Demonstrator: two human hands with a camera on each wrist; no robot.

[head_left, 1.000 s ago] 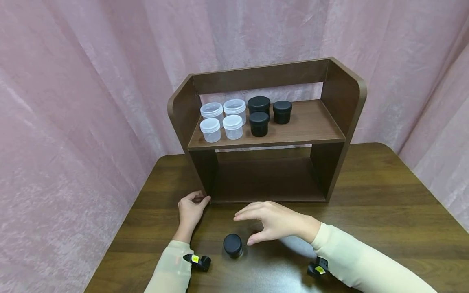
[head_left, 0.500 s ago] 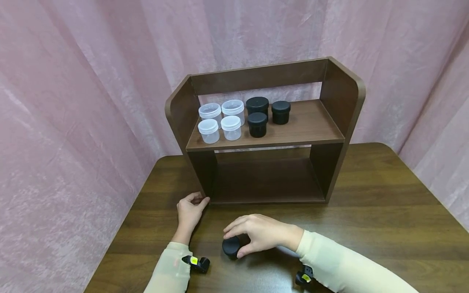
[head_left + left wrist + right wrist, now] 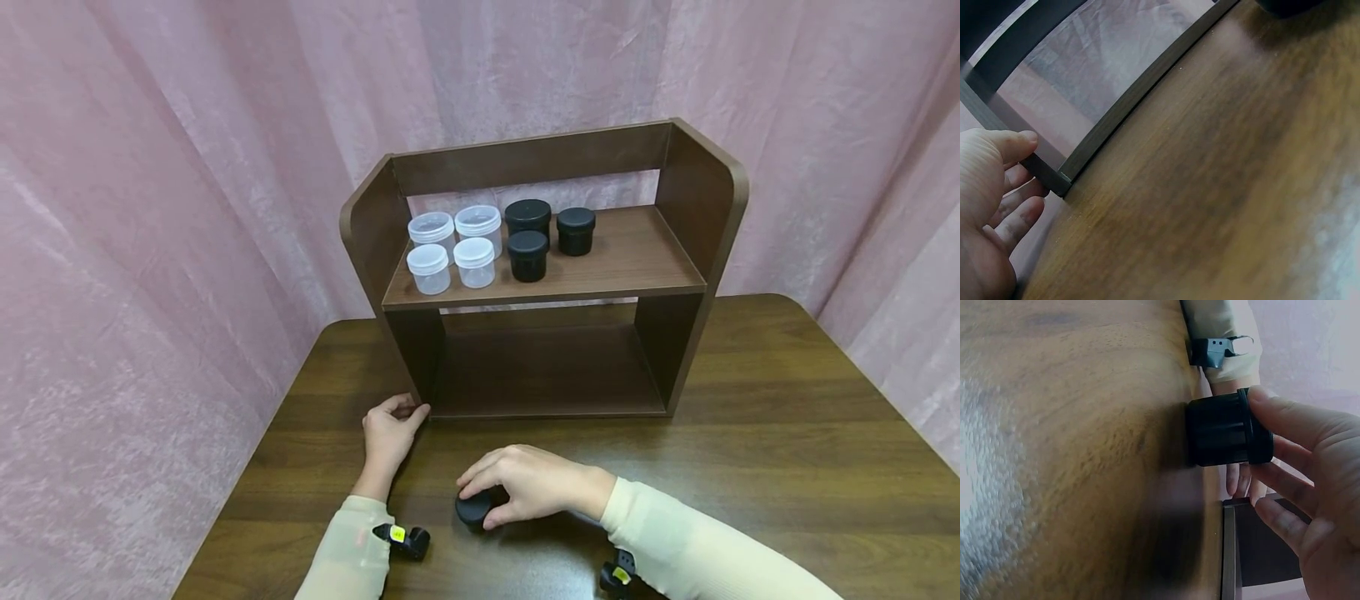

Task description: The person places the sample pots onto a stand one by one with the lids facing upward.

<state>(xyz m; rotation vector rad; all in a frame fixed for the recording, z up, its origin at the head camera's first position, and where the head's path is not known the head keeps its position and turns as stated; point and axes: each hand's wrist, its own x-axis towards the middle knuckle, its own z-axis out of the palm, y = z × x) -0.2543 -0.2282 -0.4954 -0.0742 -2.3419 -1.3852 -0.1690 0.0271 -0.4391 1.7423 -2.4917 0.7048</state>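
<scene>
My right hand [image 3: 534, 482] grips a small black jar [image 3: 472, 510] by its lid, thumb on one side and fingers on the other. In the right wrist view the jar [image 3: 1219, 430] is on or just at the tabletop; which of the two I cannot tell. My left hand [image 3: 388, 435] holds the lower front corner of the brown shelf [image 3: 547, 293]. From the left wrist, its thumb lies over the edge of the side panel [image 3: 1044, 174], with the fingers on the panel's other side.
On the upper board several clear jars with white lids, such as one jar [image 3: 430, 271], stand left of black jars, one a small jar [image 3: 575, 232]. The wooden table [image 3: 757, 433] reaches round the shelf. A pink curtain [image 3: 225, 167] hangs behind.
My right hand has moved left and down from beside the black jar, and its thumb and fingers have closed on the lid. The left hand keeps its place at the shelf corner.
</scene>
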